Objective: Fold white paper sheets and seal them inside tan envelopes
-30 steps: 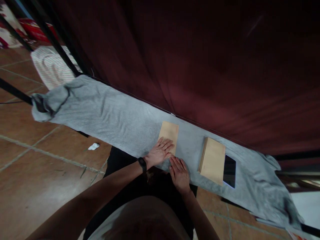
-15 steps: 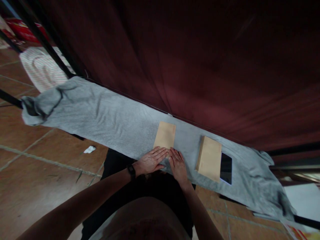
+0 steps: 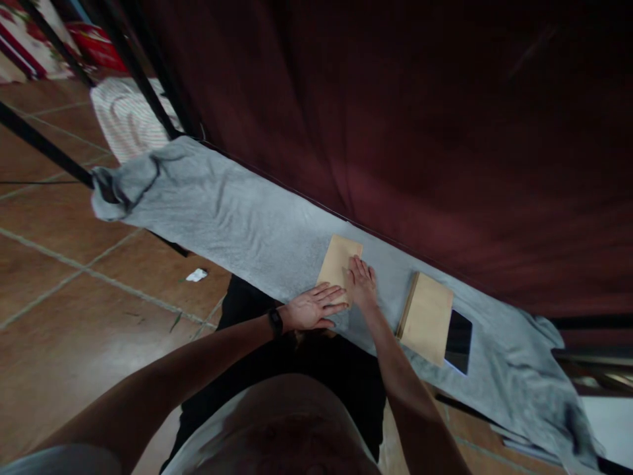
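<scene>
A tan paper envelope or booklet (image 3: 336,256) lies flat on the grey cloth in front of me. My left hand (image 3: 312,308), a dark band on its wrist, rests across the near end with fingers stretched out. Along the right edge lies my right hand (image 3: 362,282), its fingers extended over the paper toward the far corner. To the right sits a stack of similar tan pieces (image 3: 427,318). A dark-screened phone or tablet (image 3: 459,340) is beside that stack, partly covered by it.
Grey cloth (image 3: 257,218) covers a long narrow surface. Dark red fabric (image 3: 420,165) hangs along its far side. Black metal bars (image 3: 47,148) stand at the left, near a striped cloth (image 3: 131,119). A white scrap (image 3: 196,275) lies on the tiled floor.
My right hand has slid away from me along the paper's right side, from its near edge toward the far corner. The left hand stays near the close end. The view has shifted slightly.
</scene>
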`<action>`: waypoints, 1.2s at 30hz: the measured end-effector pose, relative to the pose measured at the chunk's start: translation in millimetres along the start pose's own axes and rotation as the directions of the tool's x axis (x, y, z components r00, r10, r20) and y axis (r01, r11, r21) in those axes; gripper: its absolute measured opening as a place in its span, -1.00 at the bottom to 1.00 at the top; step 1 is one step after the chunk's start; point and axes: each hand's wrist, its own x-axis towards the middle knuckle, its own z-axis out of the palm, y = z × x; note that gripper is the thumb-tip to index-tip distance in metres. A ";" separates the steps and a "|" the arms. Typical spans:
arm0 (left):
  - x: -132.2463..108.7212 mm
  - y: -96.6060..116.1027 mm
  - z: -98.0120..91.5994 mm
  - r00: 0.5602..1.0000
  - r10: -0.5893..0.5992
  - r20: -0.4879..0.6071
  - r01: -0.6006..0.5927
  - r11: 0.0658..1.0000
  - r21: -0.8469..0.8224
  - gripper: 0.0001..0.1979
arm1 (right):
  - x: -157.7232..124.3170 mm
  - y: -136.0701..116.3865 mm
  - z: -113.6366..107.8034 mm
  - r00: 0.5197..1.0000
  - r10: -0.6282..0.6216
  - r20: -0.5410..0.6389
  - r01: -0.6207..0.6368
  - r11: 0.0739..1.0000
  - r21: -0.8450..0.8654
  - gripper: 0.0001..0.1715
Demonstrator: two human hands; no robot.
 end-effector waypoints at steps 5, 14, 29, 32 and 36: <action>-0.1 0.0 -2.7 1.000 -0.001 0.006 0.001 1.000 0.003 -0.34 | 8.4 -3.0 1.7 0.999 0.042 -0.014 -0.042 0.999 0.010 -0.36; -1.6 0.6 -2.5 1.000 -0.014 -0.024 0.013 1.000 -0.026 -0.38 | -38.1 -14.2 3.0 0.996 -0.056 -0.067 0.058 0.998 0.020 -0.38; -28.0 -2.4 1.4 0.973 -0.161 -0.163 0.167 0.986 0.020 -0.38 | -98.9 -38.8 -9.3 0.967 0.177 -0.184 -0.166 0.983 0.073 -0.44; -30.5 -4.3 8.6 0.958 -0.180 -0.222 0.188 0.982 0.014 -0.39 | -97.6 -51.3 -10.8 0.938 0.289 -0.193 -0.261 0.953 0.155 -0.48; -27.6 -5.8 16.4 0.948 -0.196 -0.252 0.207 0.978 0.017 -0.43 | -85.8 -59.4 -10.5 0.891 0.398 -0.220 -0.320 0.892 0.318 -0.60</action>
